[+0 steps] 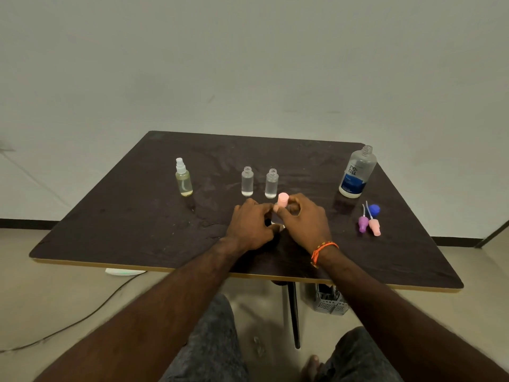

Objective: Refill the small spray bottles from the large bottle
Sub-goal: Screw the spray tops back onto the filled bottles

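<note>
**Two hands work on a small pink-capped spray bottle at the middle of a dark table**

The right hand [301, 219] curls its fingers and thumb around a pink spray cap [283, 201], pinching it near its base. The cap points upward between the two hands. The left hand [249, 226] is curled around the small bottle [276, 222] beneath that cap; only a sliver of the clear bottle shows between the fingers, so its level cannot be told. Both forearms reach forward from the bottom of the view and meet near the table's centre. An orange wristband [322, 250] circles the right wrist.

Just behind the hands stand two small clear bottles [247, 181] [271, 183], upright, uncapped, side by side. Further left, well apart, stands a small bottle with a white sprayer [183, 177] holding yellowish liquid. At the far right corner of the table [137, 216] the large bottle [356, 172] stands upright with its neck open, bearing a blue and white label. Near it, to the right of the hands, lie a purple sprayer top [363, 224], a pink sprayer top [374, 226] and a blue cap [374, 208].
</note>
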Motion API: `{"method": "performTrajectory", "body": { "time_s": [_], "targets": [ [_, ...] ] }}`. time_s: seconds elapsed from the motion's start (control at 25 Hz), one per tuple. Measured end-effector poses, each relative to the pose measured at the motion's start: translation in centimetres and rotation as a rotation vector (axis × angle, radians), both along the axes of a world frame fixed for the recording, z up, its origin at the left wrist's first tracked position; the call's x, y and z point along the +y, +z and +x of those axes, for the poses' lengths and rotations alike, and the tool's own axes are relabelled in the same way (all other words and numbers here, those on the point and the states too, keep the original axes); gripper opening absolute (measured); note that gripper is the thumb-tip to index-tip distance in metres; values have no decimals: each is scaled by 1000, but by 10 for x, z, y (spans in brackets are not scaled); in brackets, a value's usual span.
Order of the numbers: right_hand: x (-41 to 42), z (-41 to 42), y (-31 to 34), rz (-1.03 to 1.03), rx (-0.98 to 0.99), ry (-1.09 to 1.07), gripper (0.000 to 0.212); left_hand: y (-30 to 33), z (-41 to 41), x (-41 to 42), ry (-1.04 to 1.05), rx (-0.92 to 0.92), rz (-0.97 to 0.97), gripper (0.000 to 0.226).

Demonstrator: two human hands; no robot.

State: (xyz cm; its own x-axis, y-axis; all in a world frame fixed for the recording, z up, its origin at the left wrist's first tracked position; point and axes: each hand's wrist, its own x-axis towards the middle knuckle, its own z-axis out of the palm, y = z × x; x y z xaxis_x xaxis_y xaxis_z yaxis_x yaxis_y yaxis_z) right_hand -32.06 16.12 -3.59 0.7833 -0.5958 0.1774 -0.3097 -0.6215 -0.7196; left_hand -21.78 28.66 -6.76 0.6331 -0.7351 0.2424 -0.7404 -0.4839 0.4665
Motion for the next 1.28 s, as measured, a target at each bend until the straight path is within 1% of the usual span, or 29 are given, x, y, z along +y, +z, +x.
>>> {"method": "performTrajectory", "body": {
  "time_s": [0.24, 0.36, 0.48, 0.56, 0.68, 0.88, 0.96, 1.08, 1.2, 1.28],
  "targets": [
    [54, 42, 1, 36, -31, 177, 33, 0, 37, 68, 143, -8, 16, 28],
    [80, 71, 0, 32, -56, 223, 30, 3, 50, 90, 291, -54, -3, 19],
    [99, 101, 0, 57, -69, 225, 29, 1, 59, 98, 404, -28, -93, 13],
    [105, 121, -1, 71, -72, 215, 26, -3, 67, 99, 460, -12, -151, 21],
    [106, 145, -1, 112, -99, 220, 22, -5, 79, 94, 477, 16, -192, 29],
    [108, 171, 0, 81, -88, 238, 37, -11, 94, 92, 486, 92, -132, 53],
    [108, 178, 0, 64, -78, 232, 39, -14, 97, 92, 481, 105, -128, 55],
    [108, 182, -2, 49, -47, 231, 43, -15, 98, 93, 461, 101, -121, 54],
    [108, 175, -4, 149, -29, 196, 55, -14, 95, 94, 444, 25, -166, 37],
    [104, 162, -6, 156, -68, 171, 53, -9, 87, 91, 449, -12, -204, 29]
  ]
}}
